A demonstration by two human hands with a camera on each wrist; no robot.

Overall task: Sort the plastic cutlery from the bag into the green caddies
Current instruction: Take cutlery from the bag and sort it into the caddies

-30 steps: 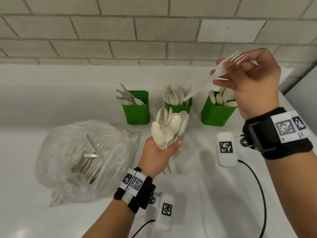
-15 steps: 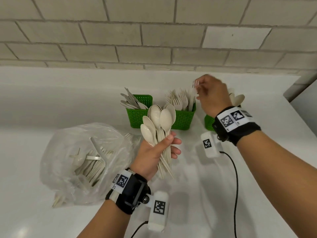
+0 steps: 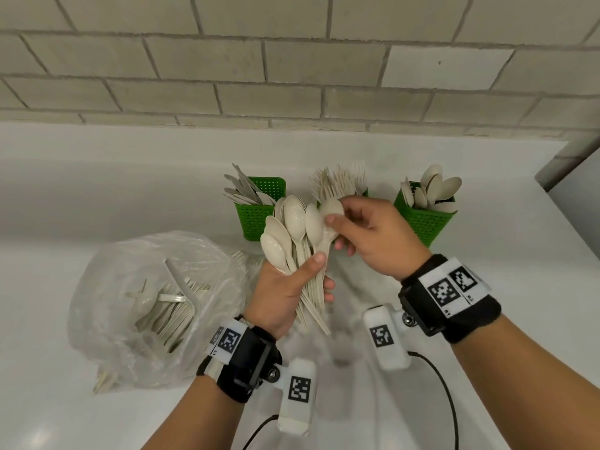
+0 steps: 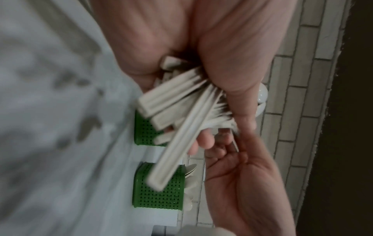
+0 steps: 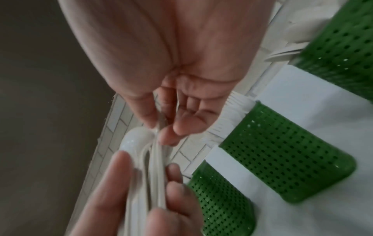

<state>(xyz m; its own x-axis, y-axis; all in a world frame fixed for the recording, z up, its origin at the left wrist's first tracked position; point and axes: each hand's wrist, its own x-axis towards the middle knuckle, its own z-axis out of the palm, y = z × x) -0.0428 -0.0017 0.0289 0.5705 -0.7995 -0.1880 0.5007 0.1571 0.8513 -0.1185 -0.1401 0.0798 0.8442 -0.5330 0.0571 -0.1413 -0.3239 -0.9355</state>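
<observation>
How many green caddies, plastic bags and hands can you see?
Green caddies: 3, the knife caddy, the fork caddy and the spoon caddy
Plastic bag: 1
Hands: 2, left hand and right hand
Total: 6

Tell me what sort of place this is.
Probably a cafeteria or canteen serving counter: a white counter against a painted block wall, with green caddies stocked with disposable cutlery and a bag of more.
</observation>
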